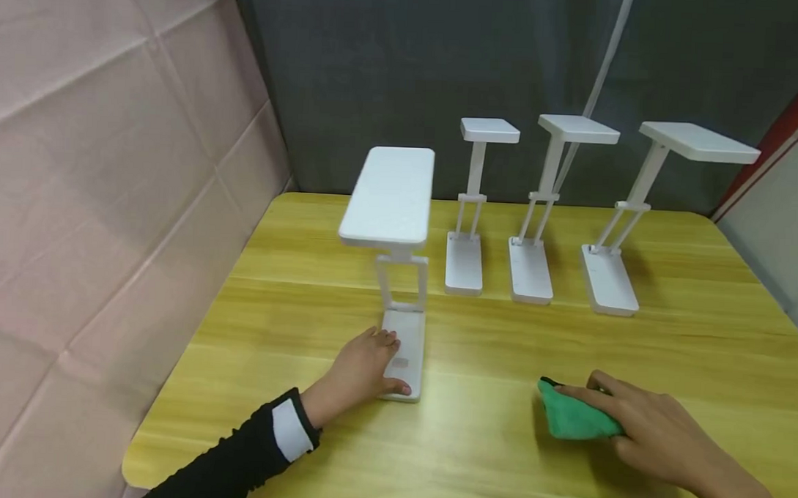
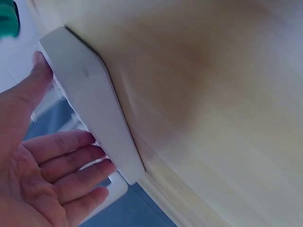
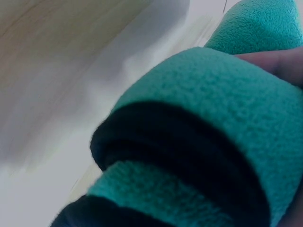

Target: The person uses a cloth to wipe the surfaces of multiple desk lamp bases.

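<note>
A white folding desk lamp (image 1: 386, 197) stands upright at the left of the table, its flat rectangular head raised above its base (image 1: 408, 352). My left hand (image 1: 358, 368) rests on that base, thumb near the front end and fingers on the top. The left wrist view shows the base's side wall (image 2: 92, 99) flat on the wood, with the fingertips (image 2: 102, 165) extended along its upper edge. In my right hand (image 1: 663, 434), to the right over the table, is a folded green cloth (image 1: 574, 416) with dark edging. Its fuzzy folds (image 3: 189, 80) fill much of the right wrist view.
Three similar white lamps, the left (image 1: 464, 266), middle (image 1: 531, 272) and right (image 1: 610, 282), stand in a row toward the back of the wooden table (image 1: 292, 274). A dark curtain (image 1: 379, 72) hangs behind. Pale fabric (image 1: 110, 195) borders the left side.
</note>
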{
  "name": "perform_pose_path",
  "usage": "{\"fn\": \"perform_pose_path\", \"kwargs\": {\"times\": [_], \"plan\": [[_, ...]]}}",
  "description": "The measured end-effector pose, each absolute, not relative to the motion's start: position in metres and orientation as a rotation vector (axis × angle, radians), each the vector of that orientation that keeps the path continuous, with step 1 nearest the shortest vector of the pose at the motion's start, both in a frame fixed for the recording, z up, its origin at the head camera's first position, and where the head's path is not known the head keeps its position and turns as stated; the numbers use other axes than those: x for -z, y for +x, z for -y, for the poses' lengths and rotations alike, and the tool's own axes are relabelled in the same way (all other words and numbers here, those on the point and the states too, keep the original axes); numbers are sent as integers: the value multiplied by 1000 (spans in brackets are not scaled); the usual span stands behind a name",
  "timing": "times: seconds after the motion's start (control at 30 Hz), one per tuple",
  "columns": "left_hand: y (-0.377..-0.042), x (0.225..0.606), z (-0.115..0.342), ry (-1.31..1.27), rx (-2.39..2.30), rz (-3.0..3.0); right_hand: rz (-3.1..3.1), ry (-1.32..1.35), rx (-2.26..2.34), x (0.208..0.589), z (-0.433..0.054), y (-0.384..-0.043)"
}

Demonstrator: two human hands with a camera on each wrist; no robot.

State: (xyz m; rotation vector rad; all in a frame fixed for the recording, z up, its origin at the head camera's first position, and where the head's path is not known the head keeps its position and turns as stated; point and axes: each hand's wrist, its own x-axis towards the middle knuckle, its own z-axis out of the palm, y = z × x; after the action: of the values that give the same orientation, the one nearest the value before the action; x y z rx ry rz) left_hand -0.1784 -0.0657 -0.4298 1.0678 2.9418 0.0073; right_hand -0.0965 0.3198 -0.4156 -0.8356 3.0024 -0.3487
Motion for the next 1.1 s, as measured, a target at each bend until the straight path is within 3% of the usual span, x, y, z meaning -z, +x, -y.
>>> {"fn": "perform_pose_path", "kwargs": {"times": [0.4,0.63,0.87,1.1], "plan": [[-156,436,-14,1221,254,-3046,-3004,-957,323,406,-307,-102],[-169,429,2,1216,64,-2962,-2984,-997,164,394,-256,-132],[-175,431,23,1069,-9,-2766,-3138,-1058,77,417,-214,-167],[-170,431,24,1062,-28,-2764,-3072,-930,237,427,-211,-160]]}}
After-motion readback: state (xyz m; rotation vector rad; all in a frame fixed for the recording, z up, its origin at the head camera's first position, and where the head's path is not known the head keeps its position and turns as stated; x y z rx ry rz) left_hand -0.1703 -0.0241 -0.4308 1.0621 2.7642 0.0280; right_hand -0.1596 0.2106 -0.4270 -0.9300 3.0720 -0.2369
